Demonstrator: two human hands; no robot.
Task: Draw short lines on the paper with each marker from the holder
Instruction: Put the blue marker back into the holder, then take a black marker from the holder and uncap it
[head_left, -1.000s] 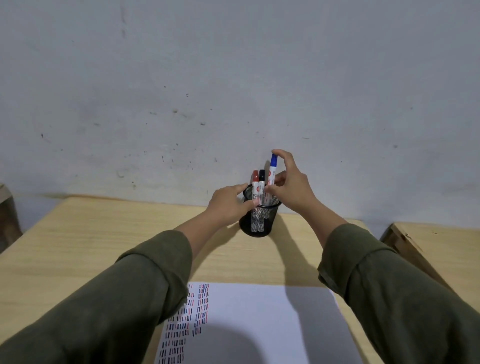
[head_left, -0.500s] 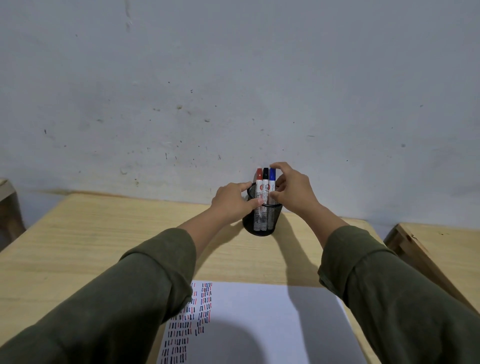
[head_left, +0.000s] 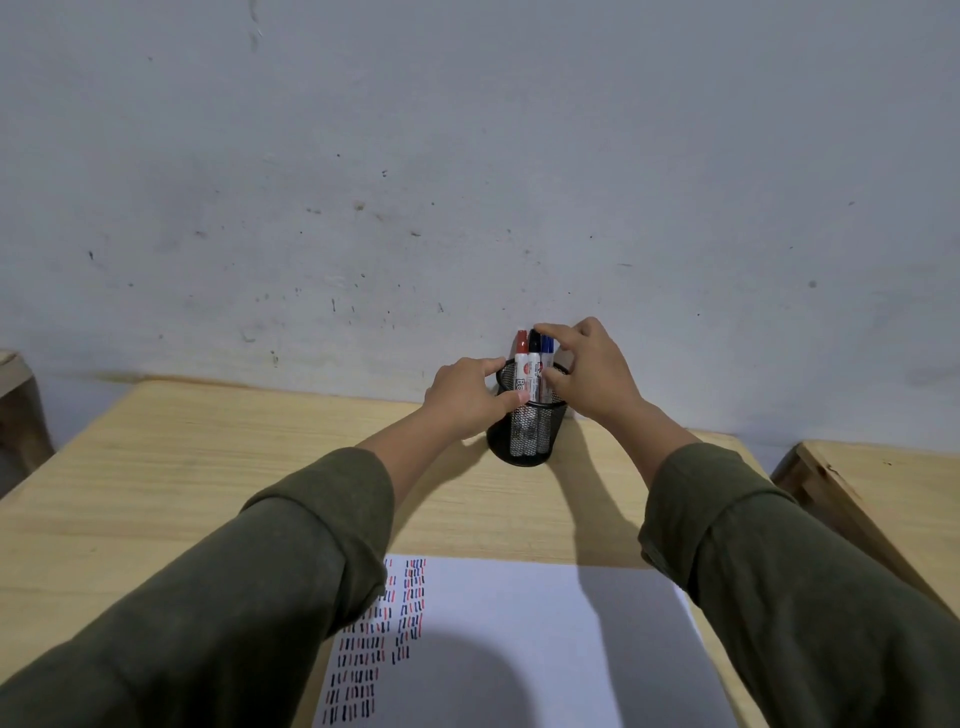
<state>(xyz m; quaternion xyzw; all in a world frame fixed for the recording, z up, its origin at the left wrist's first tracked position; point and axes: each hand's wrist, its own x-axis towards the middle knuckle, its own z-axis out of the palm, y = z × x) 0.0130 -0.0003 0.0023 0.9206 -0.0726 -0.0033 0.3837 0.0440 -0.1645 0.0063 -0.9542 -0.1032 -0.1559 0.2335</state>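
A scuffed pale wall backs the wooden worktop (head_left: 218, 467). At its far edge, the left hand (head_left: 470, 397) steadies the mesh holder (head_left: 525, 431); the right hand (head_left: 592, 371) pinches the black marker (head_left: 534, 358) (light, rigid, slick) by its cap.

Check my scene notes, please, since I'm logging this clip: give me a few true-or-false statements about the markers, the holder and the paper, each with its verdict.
1. Three markers stand in the black mesh holder. True: the red-capped marker, the black-capped marker and the blue-capped marker.
2. The left hand is drawing on the paper. False: it holds the holder's side.
3. The paper already carries rows of short lines. True, along its left part.
4. The holder lies tipped over on the table. False: it stands upright near the wall.
5. The right hand rests on the paper. False: its fingers are at the marker caps.
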